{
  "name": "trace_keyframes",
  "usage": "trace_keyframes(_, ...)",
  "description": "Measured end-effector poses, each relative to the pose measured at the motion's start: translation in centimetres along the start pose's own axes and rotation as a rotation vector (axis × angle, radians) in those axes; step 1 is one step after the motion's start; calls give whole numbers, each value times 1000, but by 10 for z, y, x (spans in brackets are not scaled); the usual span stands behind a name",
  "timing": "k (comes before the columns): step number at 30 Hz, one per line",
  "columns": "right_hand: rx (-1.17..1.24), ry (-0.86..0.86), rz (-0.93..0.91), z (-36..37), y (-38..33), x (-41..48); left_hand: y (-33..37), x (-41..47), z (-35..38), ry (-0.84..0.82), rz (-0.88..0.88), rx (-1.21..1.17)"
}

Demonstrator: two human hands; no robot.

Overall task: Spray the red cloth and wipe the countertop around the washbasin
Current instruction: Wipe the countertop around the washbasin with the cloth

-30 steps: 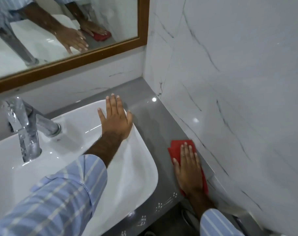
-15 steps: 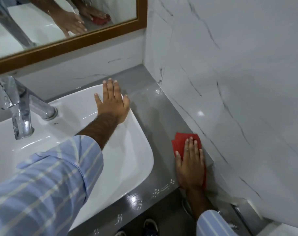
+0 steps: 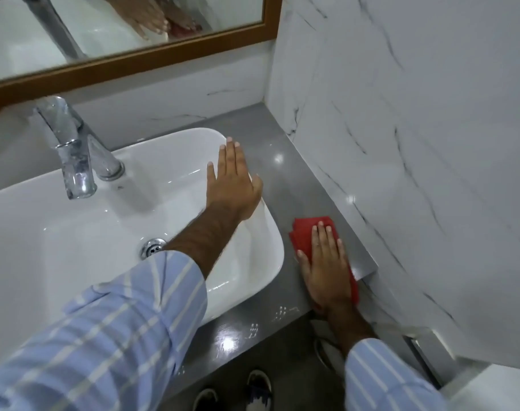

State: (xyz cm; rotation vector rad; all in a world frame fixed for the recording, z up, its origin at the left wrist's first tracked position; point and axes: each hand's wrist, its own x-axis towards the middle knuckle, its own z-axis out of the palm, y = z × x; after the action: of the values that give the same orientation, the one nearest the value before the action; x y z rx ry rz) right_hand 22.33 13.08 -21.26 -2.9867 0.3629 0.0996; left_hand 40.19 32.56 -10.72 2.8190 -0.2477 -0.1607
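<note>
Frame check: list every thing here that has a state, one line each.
red cloth: folded, flat on the countertop, under the right hand
right hand: flat, pressing the cloth
left hand: open, resting on the washbasin rim
tap: no water running
washbasin: no standing water, drain visible

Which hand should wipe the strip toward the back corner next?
Right. The right hand lies flat on the cloth, on the counter beside the wall. The left hand has no cloth and rests on the basin rim.

Soft even light, countertop glare, blurred edges
</note>
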Motion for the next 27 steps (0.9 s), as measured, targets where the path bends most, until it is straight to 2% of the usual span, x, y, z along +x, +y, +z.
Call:
trace_keyframes(2, 71, 5, 47, 7, -36, -18, 2, 1, -2, -8, 5, 9)
trace_keyframes(6, 116, 32, -208, 27, -62, -77, -1, -2, -8, -32, 27, 23)
trace_keyframes(8, 117, 13, -241, 28, -48, -78, -3, -5, -14, -67, 53, 1)
trace_keyframes(13, 57, 27, 34, 19, -25, -40, -46, -63, -33, -247, 136, -76)
trace_keyframes(17, 87, 62, 120, 16, -62, -60, -114, -181, -42, -346, -30, -270)
trace_keyframes(20, 87, 1, -30, 26, -103, -94, -152, -241, -50, -390, -210, -311)
trace_keyframes(25, 66, -16, -163, 22, -73, -88, -192, -268, -67, -345, -292, -195)
trace_keyframes(27, 59, -8, -88, 21, -63, -86, -217, -281, -79, -328, -313, -95)
